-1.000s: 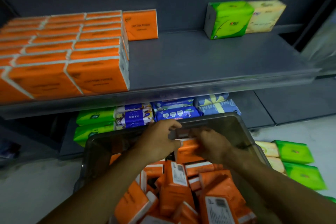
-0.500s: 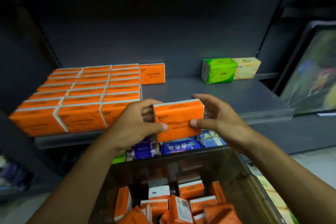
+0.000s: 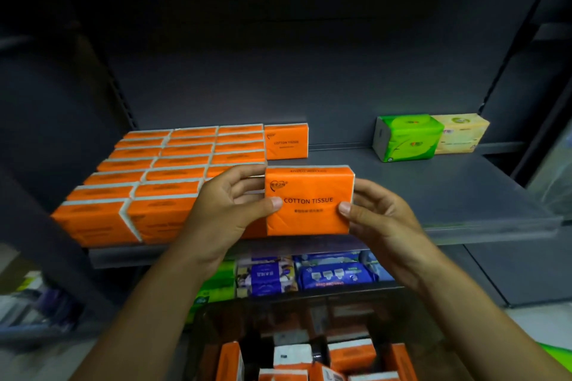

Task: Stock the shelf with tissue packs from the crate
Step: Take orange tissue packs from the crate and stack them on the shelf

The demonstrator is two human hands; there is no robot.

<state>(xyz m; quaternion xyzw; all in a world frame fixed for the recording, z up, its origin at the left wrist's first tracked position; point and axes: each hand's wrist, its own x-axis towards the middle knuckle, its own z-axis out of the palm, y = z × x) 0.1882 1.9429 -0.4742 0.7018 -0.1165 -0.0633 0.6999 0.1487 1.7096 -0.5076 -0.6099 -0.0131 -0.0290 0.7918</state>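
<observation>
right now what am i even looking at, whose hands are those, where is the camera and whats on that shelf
There is no machine here: these are a person's two bare hands, filmed by a wide-angle camera worn on their head, looking forward and down. That is why the arms come in from the bottom. The left hand and the right hand grip one orange tissue pack, labelled COTTON TISSUE, by its two ends, at the front of a grey shelf. On the shelf's left side stand rows of matching orange packs, with a single orange pack upright at the back. Further right at the back sit a green pack and a pale yellow pack, side by side. Below the hands is a clear crate holding more orange packs.
</observation>
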